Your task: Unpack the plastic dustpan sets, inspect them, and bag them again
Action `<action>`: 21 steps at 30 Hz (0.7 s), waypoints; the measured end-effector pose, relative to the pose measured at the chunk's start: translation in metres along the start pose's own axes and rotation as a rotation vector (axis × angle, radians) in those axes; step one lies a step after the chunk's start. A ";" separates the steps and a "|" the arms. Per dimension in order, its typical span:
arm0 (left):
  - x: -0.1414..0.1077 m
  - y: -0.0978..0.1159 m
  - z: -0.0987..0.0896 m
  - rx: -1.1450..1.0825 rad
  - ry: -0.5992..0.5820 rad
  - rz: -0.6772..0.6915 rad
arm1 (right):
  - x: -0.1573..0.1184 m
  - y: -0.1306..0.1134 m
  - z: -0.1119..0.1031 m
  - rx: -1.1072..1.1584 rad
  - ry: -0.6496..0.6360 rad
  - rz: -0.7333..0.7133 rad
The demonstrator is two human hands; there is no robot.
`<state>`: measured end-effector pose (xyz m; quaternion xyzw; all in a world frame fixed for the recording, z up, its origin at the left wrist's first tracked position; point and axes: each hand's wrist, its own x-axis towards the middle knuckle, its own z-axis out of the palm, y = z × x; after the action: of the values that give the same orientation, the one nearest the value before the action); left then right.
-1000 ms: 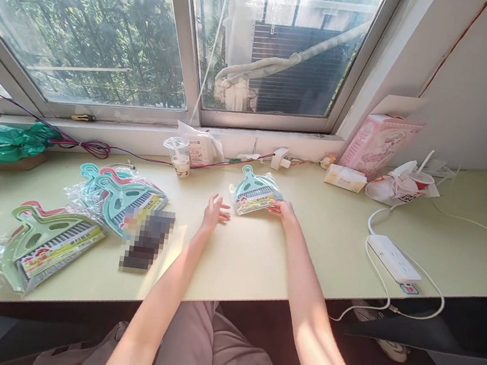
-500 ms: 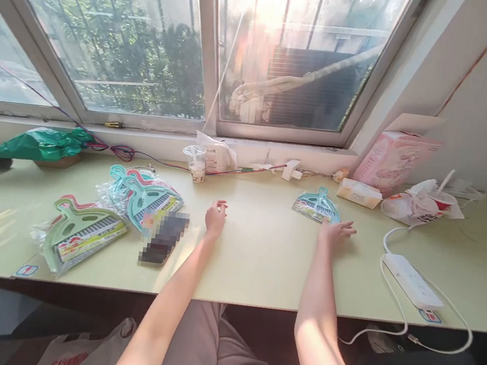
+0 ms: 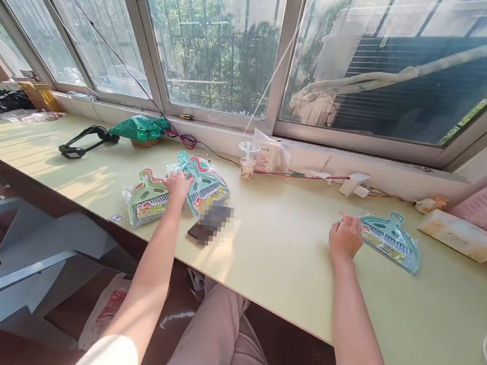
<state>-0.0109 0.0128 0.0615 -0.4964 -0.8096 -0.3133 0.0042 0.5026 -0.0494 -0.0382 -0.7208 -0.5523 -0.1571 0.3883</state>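
My left hand (image 3: 177, 185) reaches over the packaged dustpan-and-brush sets at the left, fingers spread and pointing down. It lies between a green set (image 3: 148, 195) in clear wrap and the overlapping turquoise and pink sets (image 3: 207, 185); whether its fingertips touch either wrapper I cannot tell. Apart on the right lies another turquoise dustpan-and-brush set (image 3: 390, 239), flat on the table. Just left of it is my right hand (image 3: 347, 236), back upward, loosely curled with one finger stretched out, and nothing visible in it.
A blurred phone (image 3: 209, 224) lies near the table's (image 3: 278, 258) front edge. Behind it stand a lidded cup (image 3: 248, 160) and a tissue pack (image 3: 269, 153). A green bag (image 3: 139, 127) and black headset (image 3: 89, 141) are farther left. A tissue box (image 3: 462, 236) sits right.
The view has turned left. My left hand has moved from the bare table onto the sets at the left; my right hand has shifted to the left side of the lone turquoise set.
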 end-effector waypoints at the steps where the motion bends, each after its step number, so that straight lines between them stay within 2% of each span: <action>1: 0.004 -0.008 -0.002 0.031 -0.067 -0.004 | 0.000 0.002 0.002 0.004 0.006 0.011; 3: 0.006 -0.017 -0.004 0.059 -0.142 0.000 | 0.000 0.009 0.005 0.010 0.031 0.046; 4: 0.005 -0.018 -0.004 0.065 -0.142 0.001 | 0.001 0.013 0.005 0.012 0.040 0.062; 10: -0.004 0.008 -0.014 0.037 0.050 0.054 | -0.001 0.017 0.005 0.034 0.033 0.076; 14: -0.016 0.038 -0.032 -0.057 0.151 0.132 | -0.001 0.007 -0.001 0.061 0.008 0.027; 17: -0.035 0.070 -0.038 -0.227 0.204 0.172 | -0.003 -0.010 -0.007 0.080 0.038 -0.076; 19: -0.052 0.094 -0.031 -0.405 0.183 0.202 | -0.007 -0.027 -0.011 0.098 0.051 -0.199; 21: -0.070 0.118 -0.010 -0.628 0.090 0.226 | -0.013 -0.046 -0.014 0.113 0.002 -0.361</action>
<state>0.1172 -0.0119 0.1065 -0.5457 -0.6124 -0.5666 -0.0787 0.4583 -0.0643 -0.0201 -0.5869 -0.6801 -0.1938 0.3943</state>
